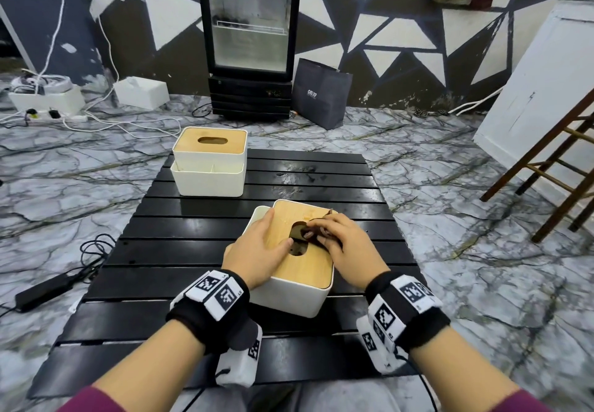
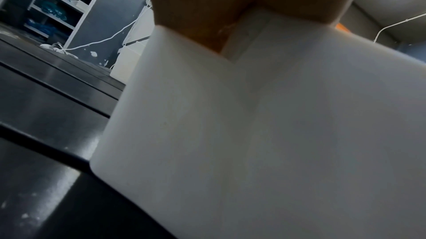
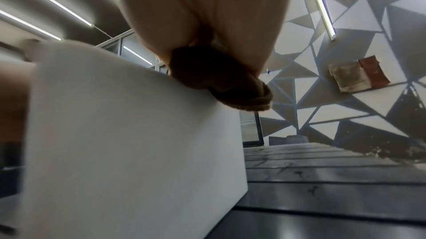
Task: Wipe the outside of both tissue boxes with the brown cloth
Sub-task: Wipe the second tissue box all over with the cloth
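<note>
The near tissue box (image 1: pixel 292 299), white with a wooden lid, stands in the middle of the black slatted table (image 1: pixel 180 244). My left hand (image 1: pixel 263 244) lies flat on the lid's left side, fingers straight, thumb at the slot. My right hand (image 1: pixel 334 238) grips the bunched brown cloth (image 1: pixel 300 230) and presses it on the lid at the slot. The right wrist view shows the cloth (image 3: pixel 221 82) bulging under my palm on the box's top edge (image 3: pixel 129 133). The left wrist view is filled by the box's white wall (image 2: pixel 253 133). A second tissue box (image 1: pixel 210 162) stands at the table's far left.
A glass-door fridge (image 1: pixel 249 38) and a dark paper bag (image 1: pixel 321 93) stand on the marble floor behind the table. Cables and a white box (image 1: pixel 141 91) lie at the left, a black power brick (image 1: pixel 45 289) beside the table. A wooden frame (image 1: pixel 553 167) leans at the right.
</note>
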`<state>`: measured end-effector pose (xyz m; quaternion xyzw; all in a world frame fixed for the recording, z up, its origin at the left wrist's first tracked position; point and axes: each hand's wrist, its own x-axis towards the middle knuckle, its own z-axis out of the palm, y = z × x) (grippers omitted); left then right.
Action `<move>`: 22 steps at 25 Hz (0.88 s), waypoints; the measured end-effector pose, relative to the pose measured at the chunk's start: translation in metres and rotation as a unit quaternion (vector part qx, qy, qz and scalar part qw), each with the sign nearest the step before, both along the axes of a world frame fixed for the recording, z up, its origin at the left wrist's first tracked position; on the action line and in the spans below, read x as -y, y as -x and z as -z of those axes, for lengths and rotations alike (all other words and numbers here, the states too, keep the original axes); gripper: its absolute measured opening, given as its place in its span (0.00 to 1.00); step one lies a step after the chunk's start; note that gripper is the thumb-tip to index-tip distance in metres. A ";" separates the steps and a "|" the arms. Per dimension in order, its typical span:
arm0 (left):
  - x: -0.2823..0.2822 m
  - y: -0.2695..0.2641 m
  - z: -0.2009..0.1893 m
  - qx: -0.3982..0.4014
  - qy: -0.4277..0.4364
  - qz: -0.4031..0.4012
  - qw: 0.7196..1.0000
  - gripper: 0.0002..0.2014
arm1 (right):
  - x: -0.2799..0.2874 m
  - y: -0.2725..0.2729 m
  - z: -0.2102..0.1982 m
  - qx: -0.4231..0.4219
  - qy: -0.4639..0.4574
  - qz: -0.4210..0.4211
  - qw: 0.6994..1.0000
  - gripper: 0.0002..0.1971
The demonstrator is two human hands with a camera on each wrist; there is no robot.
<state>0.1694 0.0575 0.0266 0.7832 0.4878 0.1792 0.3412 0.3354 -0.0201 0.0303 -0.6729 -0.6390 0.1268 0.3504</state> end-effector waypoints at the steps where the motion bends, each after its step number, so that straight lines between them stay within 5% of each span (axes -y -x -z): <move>1: 0.001 0.000 0.000 -0.004 -0.003 0.000 1.000 0.35 | 0.004 0.003 0.001 -0.004 -0.003 0.001 1.000 0.15; 7: 0.001 0.000 0.000 -0.005 -0.010 0.002 1.000 0.35 | 0.055 0.034 0.013 -0.014 -0.021 -0.060 0.998 0.19; 15: -0.001 0.001 0.001 -0.002 -0.009 0.008 1.000 0.36 | 0.000 -0.003 0.006 -0.020 -0.012 -0.007 1.000 0.16; 22: -0.003 0.000 0.004 0.002 -0.013 0.010 1.000 0.35 | 0.051 0.030 0.017 -0.032 -0.033 -0.062 0.997 0.19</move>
